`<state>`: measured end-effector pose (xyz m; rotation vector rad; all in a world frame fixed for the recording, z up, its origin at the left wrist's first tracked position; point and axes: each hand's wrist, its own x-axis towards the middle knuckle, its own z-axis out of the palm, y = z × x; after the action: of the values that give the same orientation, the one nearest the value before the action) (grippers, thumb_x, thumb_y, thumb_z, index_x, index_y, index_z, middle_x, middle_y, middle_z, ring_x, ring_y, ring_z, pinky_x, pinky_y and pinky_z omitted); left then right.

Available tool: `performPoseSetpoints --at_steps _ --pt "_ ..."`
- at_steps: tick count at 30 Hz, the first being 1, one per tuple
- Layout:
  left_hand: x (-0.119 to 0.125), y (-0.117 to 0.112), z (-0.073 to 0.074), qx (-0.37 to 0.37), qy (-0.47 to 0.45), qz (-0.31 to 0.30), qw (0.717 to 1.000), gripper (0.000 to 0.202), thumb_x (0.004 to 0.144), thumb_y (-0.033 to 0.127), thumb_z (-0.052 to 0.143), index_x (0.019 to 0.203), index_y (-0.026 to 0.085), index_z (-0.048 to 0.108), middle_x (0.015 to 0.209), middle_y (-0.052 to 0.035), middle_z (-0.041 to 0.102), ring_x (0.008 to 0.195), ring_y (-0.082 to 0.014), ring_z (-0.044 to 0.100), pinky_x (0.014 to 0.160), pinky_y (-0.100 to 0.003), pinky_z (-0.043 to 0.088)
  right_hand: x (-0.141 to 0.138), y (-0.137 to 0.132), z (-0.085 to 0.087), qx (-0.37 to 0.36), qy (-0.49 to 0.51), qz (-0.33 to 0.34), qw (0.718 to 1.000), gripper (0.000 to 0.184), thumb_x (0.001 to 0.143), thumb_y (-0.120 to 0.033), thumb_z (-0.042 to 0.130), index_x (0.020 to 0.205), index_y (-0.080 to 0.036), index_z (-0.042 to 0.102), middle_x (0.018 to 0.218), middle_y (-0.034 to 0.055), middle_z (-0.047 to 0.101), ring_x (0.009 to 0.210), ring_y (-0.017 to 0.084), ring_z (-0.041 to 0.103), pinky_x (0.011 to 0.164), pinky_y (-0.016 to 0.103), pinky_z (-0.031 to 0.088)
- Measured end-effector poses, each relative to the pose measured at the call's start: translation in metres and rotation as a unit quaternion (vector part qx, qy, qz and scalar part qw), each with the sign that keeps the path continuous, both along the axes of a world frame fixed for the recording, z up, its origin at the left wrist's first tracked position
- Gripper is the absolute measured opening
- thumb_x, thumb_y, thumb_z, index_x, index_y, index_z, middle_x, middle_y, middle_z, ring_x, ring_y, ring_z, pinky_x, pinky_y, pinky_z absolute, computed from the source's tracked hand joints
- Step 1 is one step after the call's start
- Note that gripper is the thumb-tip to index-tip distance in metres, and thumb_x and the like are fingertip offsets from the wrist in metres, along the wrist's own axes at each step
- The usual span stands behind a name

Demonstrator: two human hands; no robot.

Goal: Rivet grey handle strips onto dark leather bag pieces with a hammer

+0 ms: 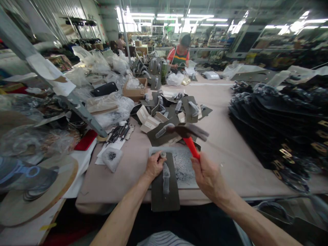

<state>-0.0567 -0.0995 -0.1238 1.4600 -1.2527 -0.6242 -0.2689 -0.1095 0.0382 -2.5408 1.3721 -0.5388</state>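
The hammer (189,130) is blurred at the head, and its red handle's (191,147) end is covered by the right hand (208,175). Below its round top, the small tool (163,154) is hidden by the left hand (154,167). The pale slab (184,168) is partly covered by the dark panel (156,194). The black stack (258,119) is cut off by the right edge. The dark bits (111,156) near the table's (123,184) left side are too small to be identified.

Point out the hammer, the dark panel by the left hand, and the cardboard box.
Hammer (190,145): head view, on the red handle.
Dark panel (174,184): head view, bare right part.
Cardboard box (133,92): head view, front wall.
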Motion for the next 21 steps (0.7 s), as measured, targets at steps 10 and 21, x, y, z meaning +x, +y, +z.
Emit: performPoseSetpoints --at_steps 10,21 --pt "0.001 -0.001 0.001 0.006 -0.003 0.002 1.000 0.023 0.081 0.029 0.062 0.103 0.023 0.069 0.094 -0.0048 0.075 0.090 -0.0207 0.068 0.086 -0.033 0.050 0.001 0.004 -0.005 0.011 0.019 -0.004 1.000 0.032 0.102 -0.039 0.025 0.088 -0.022 0.048 0.062 0.0023 0.055 0.048 0.015 0.043 0.053 0.030 0.021" --pt "0.007 -0.003 0.003 0.034 0.003 0.005 0.999 0.030 0.082 0.042 0.059 0.102 0.023 0.070 0.103 -0.0067 0.077 0.100 -0.0271 0.071 0.092 -0.042 0.056 -0.039 -0.045 -0.068 0.188 0.017 -0.079 0.979 0.037 0.102 -0.034 0.029 0.080 -0.019 0.055 0.075 0.0063 0.067 0.070 0.019 0.061 0.064 0.029 0.038"
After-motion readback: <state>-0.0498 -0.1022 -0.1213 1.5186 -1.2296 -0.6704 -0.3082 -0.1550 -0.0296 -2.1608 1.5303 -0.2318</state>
